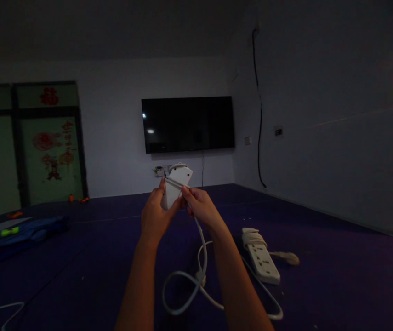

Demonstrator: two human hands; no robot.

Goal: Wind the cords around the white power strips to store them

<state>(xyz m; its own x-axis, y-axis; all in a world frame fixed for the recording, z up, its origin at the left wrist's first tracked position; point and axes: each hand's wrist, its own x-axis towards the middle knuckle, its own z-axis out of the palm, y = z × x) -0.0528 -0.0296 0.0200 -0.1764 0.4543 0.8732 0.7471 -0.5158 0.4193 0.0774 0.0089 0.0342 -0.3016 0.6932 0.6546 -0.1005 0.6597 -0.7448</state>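
A white power strip point(173, 192) is held up in front of me, its screw-dotted face toward me. My left hand point(155, 212) grips it along the left and lower side. Its white cord point(201, 234) passes across the strip near the top. My right hand point(199, 205) pinches this cord at the strip's right edge. From there the cord hangs down and lies in loose loops on the purple floor, with a pale plug point(201, 277) among the loops.
A second white power strip point(263, 264), cord wrapped round one end, lies at the right with its plug point(287, 258). Blue cloth point(34, 230) lies at the left. Another white cord point(3, 305) is at the lower left. A television point(188, 124) hangs on the far wall.
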